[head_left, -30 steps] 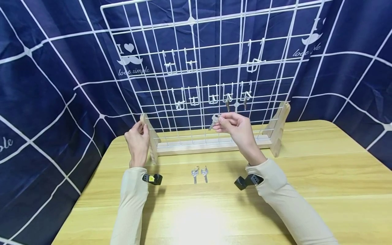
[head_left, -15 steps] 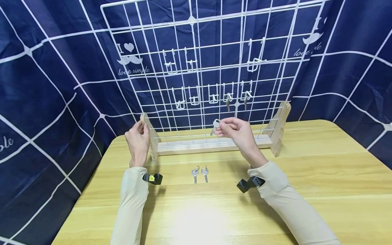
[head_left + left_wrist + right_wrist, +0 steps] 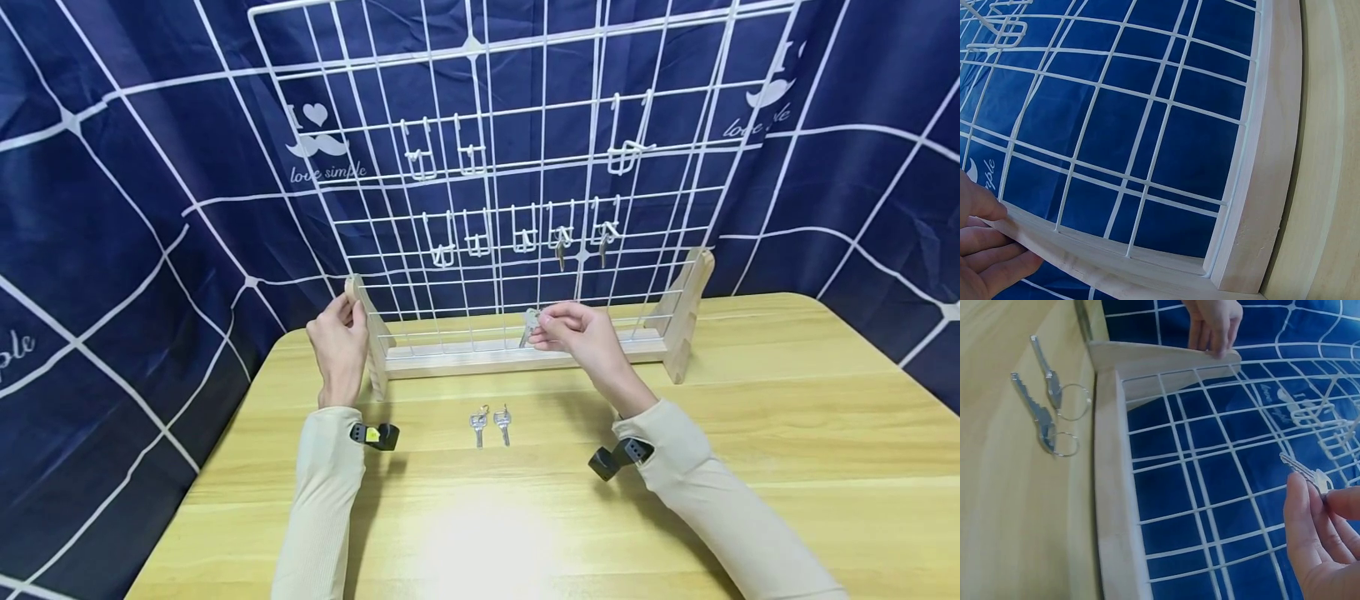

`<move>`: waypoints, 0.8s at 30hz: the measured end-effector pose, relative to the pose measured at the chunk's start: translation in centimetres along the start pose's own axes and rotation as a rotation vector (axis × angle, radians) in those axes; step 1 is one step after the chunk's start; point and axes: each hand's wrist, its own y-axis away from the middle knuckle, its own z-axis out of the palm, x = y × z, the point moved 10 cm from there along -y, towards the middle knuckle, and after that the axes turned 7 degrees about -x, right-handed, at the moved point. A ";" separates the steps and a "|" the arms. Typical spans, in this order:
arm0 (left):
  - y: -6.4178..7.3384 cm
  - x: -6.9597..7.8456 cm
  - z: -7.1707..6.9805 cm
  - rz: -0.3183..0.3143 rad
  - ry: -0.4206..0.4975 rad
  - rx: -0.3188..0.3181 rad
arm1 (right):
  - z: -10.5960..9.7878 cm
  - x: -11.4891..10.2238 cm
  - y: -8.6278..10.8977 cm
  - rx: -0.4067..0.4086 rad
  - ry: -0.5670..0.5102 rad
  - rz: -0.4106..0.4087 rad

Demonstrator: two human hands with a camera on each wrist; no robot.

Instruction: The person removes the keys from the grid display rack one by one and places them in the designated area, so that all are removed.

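Observation:
My right hand (image 3: 585, 346) pinches a silver key (image 3: 528, 327) between thumb and fingers, in front of the lower part of a white wire grid (image 3: 480, 283). In the right wrist view the toothed blade of this key (image 3: 1302, 467) sticks out past the fingertips. At the left end of the stand, my left hand (image 3: 340, 354) grips the wooden side support (image 3: 375, 367) near its top, thumb on one side and fingers on the other. Two more keys lie side by side on the table, a left key (image 3: 477, 423) and a right key (image 3: 502, 423), each with a ring.
Several white hooks hang on the grid in two rows. The two rightmost lower hooks each carry a key, one key (image 3: 560, 255) beside another key (image 3: 603, 251). A wooden base bar (image 3: 480, 362) runs along the bottom. Behind hangs a dark blue patterned curtain (image 3: 112, 250).
My right hand has moved down and slightly right with the key, farther below the lower hooks. The left hand stays on the side support, and the two table keys have not moved.

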 end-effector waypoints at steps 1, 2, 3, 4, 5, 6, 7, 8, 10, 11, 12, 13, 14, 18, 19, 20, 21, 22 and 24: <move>0.0 0.0 0.0 0.001 0.003 0.001 | 0.0 0.2 0.0 -0.005 -0.005 0.008; 0.0 0.0 0.0 0.000 0.005 0.001 | 0.0 0.4 0.1 -0.010 -0.009 0.017; 0.0 0.0 0.0 -0.002 0.008 0.000 | 0.0 0.7 0.1 -0.013 -0.015 0.025; 0.0 0.0 0.0 -0.002 0.007 -0.001 | 0.0 0.9 0.1 -0.018 -0.021 0.031; 0.0 -0.1 0.0 -0.003 0.007 -0.001 | 0.0 1.1 0.1 -0.022 -0.028 0.036; 0.0 -0.1 0.0 -0.003 0.008 -0.002 | -0.1 1.3 0.2 -0.026 -0.032 0.041; 0.0 -0.1 0.0 -0.001 0.009 -0.002 | -0.1 1.5 0.2 -0.029 -0.037 0.045; 0.0 0.0 0.0 0.000 0.009 -0.002 | -0.1 1.6 0.2 -0.031 -0.043 0.050; 0.0 0.0 0.0 0.004 0.006 -0.002 | -0.2 2.0 0.3 -0.036 -0.047 0.061; 0.0 0.0 0.0 0.005 0.006 -0.002 | -0.2 2.3 0.3 -0.037 -0.051 0.070; 0.0 0.0 0.1 0.006 0.004 -0.003 | -0.3 2.5 0.3 -0.036 -0.057 0.081; 0.0 0.0 0.1 0.007 0.004 -0.002 | -0.3 2.8 0.4 -0.038 -0.059 0.090; 0.0 0.0 0.1 0.007 0.003 -0.002 | -0.4 3.0 0.4 -0.044 -0.057 0.098; -0.1 -0.1 0.0 0.007 0.009 0.003 | -0.6 4.1 0.6 -0.058 -0.055 0.128; -0.1 -0.1 0.0 0.008 0.011 0.006 | -0.6 4.3 0.7 -0.068 -0.047 0.131; -0.1 -0.1 0.0 0.009 0.013 0.008 | -0.6 4.6 0.7 -0.076 -0.047 0.137; -0.1 -0.1 0.0 0.011 0.013 0.010 | -0.7 4.9 0.8 -0.082 -0.051 0.146; -0.1 -0.1 0.0 0.014 0.012 0.013 | -0.7 5.2 0.9 -0.092 -0.052 0.155; -0.1 0.0 -0.1 0.019 0.007 0.019 | -0.6 5.8 1.0 -0.120 -0.057 0.172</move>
